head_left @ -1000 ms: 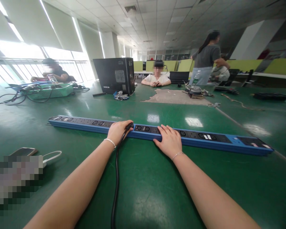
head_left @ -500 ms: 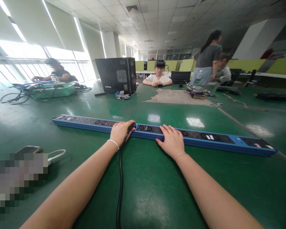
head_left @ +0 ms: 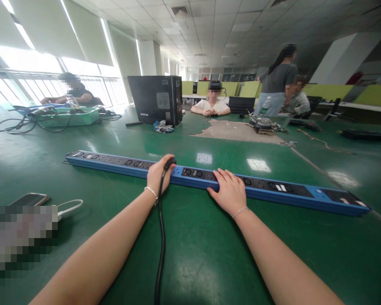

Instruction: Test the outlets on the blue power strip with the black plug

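Observation:
A long blue power strip (head_left: pixel 190 181) with a black face of several sockets lies across the green table, slightly slanted. My left hand (head_left: pixel 157 176) is closed around a black power plug (head_left: pixel 170 162), held just over the strip's middle. From the plug a black cord (head_left: pixel 161 241) runs down towards me. A blue socket section (head_left: pixel 177 170) shows just right of the plug. My right hand (head_left: pixel 230 191) grips the strip right of its middle, fingers over the sockets and thumb on the near side.
At left lie a phone (head_left: pixel 30 199) and a blurred object (head_left: pixel 22 237) with a white loop. Farther back are a green basket (head_left: pixel 71 120) with cables, a black computer case (head_left: pixel 155 99), gloves (head_left: pixel 163 126) and a bottle (head_left: pixel 265 106). Several people are beyond.
My left hand has lifted the plug slightly up and left from the strip, uncovering the blue socket section. My right hand stays on the strip.

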Tool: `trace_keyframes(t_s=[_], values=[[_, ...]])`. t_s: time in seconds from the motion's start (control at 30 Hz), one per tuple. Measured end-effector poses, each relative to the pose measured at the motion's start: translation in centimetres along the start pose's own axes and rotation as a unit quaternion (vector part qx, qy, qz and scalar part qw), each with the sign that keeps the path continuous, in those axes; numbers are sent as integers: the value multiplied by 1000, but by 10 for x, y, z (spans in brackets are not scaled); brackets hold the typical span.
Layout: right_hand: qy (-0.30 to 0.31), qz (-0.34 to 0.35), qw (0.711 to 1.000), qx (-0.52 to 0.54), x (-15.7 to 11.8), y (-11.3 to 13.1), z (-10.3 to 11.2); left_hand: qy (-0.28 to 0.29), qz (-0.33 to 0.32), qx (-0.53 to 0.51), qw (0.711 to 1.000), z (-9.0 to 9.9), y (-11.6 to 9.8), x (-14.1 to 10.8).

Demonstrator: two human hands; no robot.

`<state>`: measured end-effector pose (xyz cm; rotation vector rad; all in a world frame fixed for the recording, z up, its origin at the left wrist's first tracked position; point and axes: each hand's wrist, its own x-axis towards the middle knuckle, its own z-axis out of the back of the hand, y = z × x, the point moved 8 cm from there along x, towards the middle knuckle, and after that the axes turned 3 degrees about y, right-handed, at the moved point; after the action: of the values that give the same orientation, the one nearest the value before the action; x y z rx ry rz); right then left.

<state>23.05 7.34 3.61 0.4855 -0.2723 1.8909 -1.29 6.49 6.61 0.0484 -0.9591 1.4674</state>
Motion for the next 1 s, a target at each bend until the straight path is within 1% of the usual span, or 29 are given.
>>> trace_keyframes(t_s=[0.07, 0.1, 0.13, 0.2, 0.3, 0.33, 0.4, 0.5, 0.63, 0.8, 0.9, 1.0], values=[[1, 1, 1000, 0, 0, 0, 0, -89, 55, -42, 994, 27, 20, 6], [2, 1, 1000, 0, 0, 0, 0, -110, 69, -51, 990, 38, 30, 9], [3, 0, 1000, 0, 0, 0, 0, -110, 74, -54, 990, 46, 41, 12], [4, -2, 1000, -2, 0, 0, -1, -93, 85, -46, 991, 56, 66, 16], [7, 0, 1000, -5, 0, -1, -1, -73, 104, -45, 991, 66, 103, 13], [8, 1, 1000, -5, 0, -1, -2, -66, 104, -49, 991, 67, 111, 11], [10, 2, 1000, -5, 1, -1, -2, -53, 95, -58, 992, 66, 120, 8], [10, 1, 1000, -4, 1, -1, -2, -21, 83, -63, 994, 57, 122, 8], [12, -2, 1000, -3, 1, -1, -1, 17, 71, -41, 997, 46, 117, 12], [15, -3, 1000, -2, 1, -1, -1, 41, 61, 25, 997, 40, 110, 14], [12, -3, 1000, -2, 1, -1, -1, 51, 37, 63, 996, 38, 103, 14], [11, -1, 1000, -1, 1, -1, -1, 57, 14, 70, 996, 36, 100, 13]])
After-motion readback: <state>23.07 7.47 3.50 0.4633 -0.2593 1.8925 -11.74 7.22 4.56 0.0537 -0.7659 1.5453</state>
